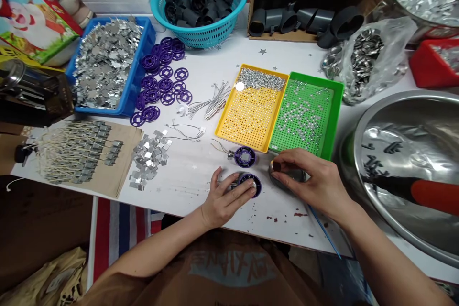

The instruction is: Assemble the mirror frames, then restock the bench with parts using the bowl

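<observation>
The left hand (224,199) cups a purple plastic spool (244,178), its fingers curved over the rim and hiding part of the metal centre; the right hand (311,181) pinches a small metal-rimmed cylinder (275,166) in its fingertips, just above a dark round piece (292,175), which the fingers partly hide, so its form is hard to make out; one more purple spool (245,157), trailing wires, sits just beyond; a thin blue rod (324,232) runs past the tabletop (186,172) edge under the right wrist; two trays, one yellow (229,124) and one green (335,114), touch side by side; loose purple rings (165,85) overlap too much to count
</observation>
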Demonstrator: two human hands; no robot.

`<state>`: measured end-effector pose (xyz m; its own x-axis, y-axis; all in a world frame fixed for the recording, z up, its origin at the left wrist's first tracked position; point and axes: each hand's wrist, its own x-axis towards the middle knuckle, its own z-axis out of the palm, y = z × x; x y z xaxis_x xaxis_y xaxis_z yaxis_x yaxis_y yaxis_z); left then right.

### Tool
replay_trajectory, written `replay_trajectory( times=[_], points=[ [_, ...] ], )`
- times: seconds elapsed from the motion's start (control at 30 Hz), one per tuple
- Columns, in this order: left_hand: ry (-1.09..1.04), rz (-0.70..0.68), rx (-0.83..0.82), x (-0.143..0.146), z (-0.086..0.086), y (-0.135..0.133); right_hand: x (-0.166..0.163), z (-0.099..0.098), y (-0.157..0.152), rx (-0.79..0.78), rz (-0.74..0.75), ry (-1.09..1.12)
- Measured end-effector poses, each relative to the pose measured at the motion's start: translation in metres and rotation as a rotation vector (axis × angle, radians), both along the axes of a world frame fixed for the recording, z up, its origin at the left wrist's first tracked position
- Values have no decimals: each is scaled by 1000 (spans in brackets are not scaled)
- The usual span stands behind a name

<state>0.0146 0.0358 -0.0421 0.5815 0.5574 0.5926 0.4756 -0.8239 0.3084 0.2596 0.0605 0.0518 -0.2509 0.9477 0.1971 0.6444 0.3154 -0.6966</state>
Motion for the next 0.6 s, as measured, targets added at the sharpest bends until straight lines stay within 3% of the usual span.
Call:
replay_trajectory(
  times=[0.3,0.47,0.6],
  points=[
    [-11,-16,-62,2,3,1,-12,2,8,68,43,-60],
    [-107,-109,-167,-5,8,4,-34,-7,26,115,105,-123],
    [-249,38,-189,-8,18,20,-43,-15,35,114,148,-159]
  ],
)
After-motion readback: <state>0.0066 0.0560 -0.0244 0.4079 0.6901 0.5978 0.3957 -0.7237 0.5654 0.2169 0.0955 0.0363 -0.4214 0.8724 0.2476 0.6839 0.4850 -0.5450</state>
